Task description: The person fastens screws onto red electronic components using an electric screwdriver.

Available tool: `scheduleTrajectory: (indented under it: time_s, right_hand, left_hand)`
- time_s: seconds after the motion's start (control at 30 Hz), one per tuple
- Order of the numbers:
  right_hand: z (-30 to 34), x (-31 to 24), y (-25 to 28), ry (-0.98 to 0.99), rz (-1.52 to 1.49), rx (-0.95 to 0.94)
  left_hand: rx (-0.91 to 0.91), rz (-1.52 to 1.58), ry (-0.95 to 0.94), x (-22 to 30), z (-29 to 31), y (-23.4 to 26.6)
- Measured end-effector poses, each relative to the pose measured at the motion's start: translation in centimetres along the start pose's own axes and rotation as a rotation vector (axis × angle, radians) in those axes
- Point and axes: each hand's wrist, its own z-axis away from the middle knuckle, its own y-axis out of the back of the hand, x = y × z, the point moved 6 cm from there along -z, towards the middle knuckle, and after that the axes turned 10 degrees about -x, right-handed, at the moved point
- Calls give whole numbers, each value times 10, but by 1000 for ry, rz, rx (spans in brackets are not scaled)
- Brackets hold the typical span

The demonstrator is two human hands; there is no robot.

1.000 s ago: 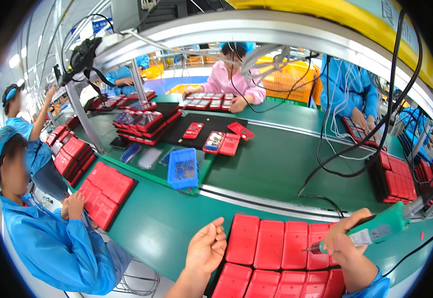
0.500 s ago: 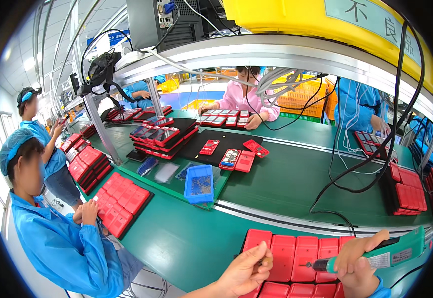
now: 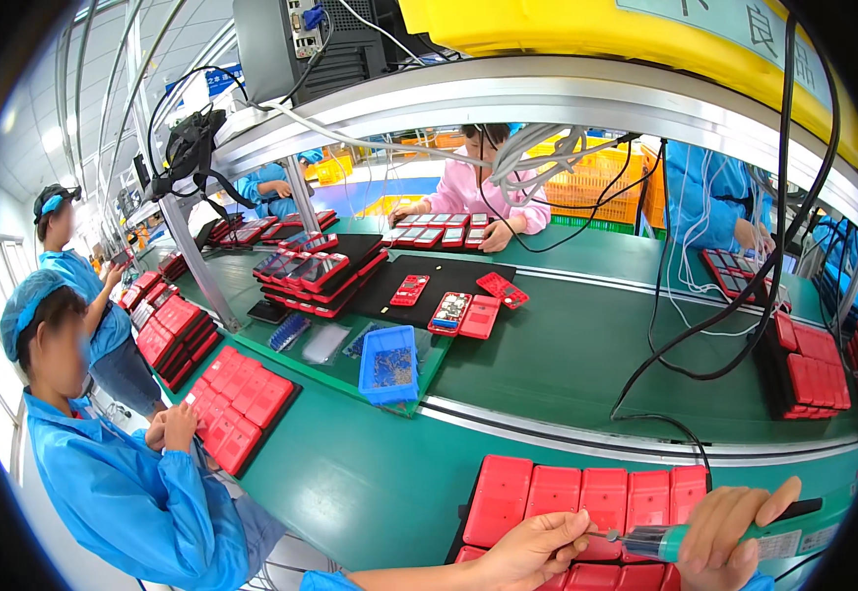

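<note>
Gripping a green screwdriver (image 3: 805,534) above red cases (image 3: 553,492), right hand (image 3: 719,535) wrapped round its body; left hand (image 3: 535,552) beside its bit (image 3: 615,536), hold unclear.
Screwdriver likely rigid, fairly heavy: grab mid-body; cases beneath probably light, stiff, slick: take edges.

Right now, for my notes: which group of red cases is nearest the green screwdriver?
The lower-right group, under the screwdriver tip and left hand; the others lie farther off.

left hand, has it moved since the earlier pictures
Yes: the left hand has moved right, across the red cases, toward the screwdriver.
</note>
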Motion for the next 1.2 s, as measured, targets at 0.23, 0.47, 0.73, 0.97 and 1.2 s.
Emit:
scheduleTrajectory:
  time_s: [0.23, 0.47, 0.73, 0.97, 1.2]
  right_hand:
    - [0, 4, -1, -31, 3, -49]
    - [0, 3, -2, -29, 57, -109]
    - [-1, 6, -1, -2, 69, -104]
    - [-2, 0, -10, 40, -3, -196]
    - [0, 6, 2, -44, -35, -102]
  left_hand:
    - [-5, 112, 52, -9, -4, 3]
    - [-16, 106, 65, -9, -6, 4]
    - [-35, 84, 65, -9, -7, 5]
    - [-73, 53, 69, -16, -3, 2]
    - [-261, 14, 116, -12, -2, -1]
